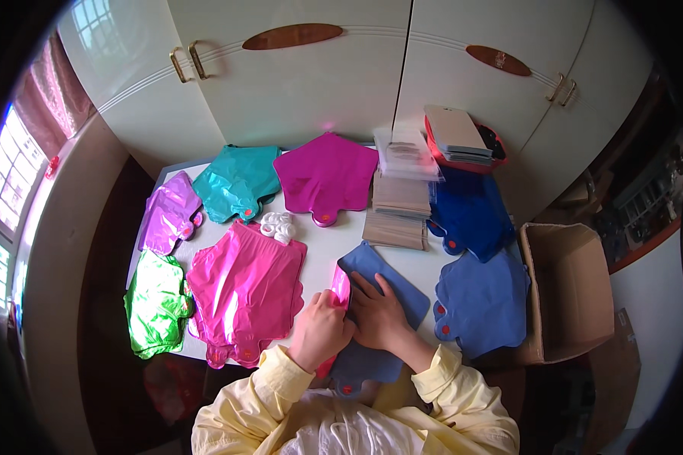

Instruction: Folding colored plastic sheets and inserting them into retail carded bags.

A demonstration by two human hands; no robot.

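Blue balloon (391,284), flat and uninflated, lies on the white table (322,243) right in front of you, with a pink balloon (341,288) folded on its left side, between the big pink pile (247,292) to your left and the blue stacks (482,299) to your right by the cardboard box (573,292). Your right hand (379,312) lies flat on the blue balloon, fingers spread and pressing down, while your left hand (320,330) curls its fingers shut on the pink balloon's edge. Farther back sit magenta (326,173), teal (237,180), purple (168,212) and green (156,303) balloons, brown card stacks (398,208) and small white clips (278,225).
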